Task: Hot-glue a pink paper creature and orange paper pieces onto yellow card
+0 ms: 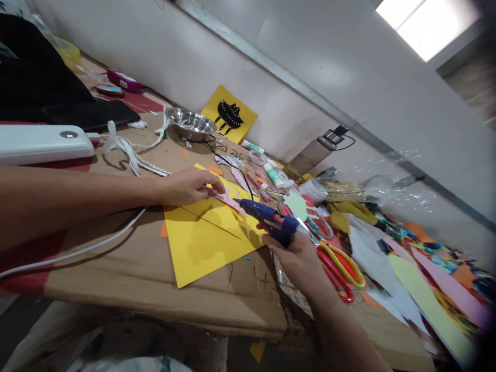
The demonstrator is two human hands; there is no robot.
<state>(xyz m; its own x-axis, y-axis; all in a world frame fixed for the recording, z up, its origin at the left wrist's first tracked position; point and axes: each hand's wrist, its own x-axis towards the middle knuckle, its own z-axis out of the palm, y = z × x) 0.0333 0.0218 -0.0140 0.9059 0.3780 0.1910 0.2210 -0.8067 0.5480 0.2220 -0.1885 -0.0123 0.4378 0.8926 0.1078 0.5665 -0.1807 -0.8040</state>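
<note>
My right hand [292, 253] grips a blue glue gun [273, 219], its nozzle pointing left. Just beyond the nozzle is a pink paper cutout [231, 201], and my left hand [189, 187] pinches its left end. Beneath both lies a yellow sheet of card [205, 243] with a fold or slit line across it. Whether the nozzle touches the pink paper I cannot tell.
Red-and-yellow-handled scissors [337, 268] lie right of my right hand. A steel bowl [189, 124], a yellow card with a black cutout [240, 121] and a bottle [313, 155] stand toward the wall. A white cable [116, 240] crosses the cardboard; paper scraps crowd the right.
</note>
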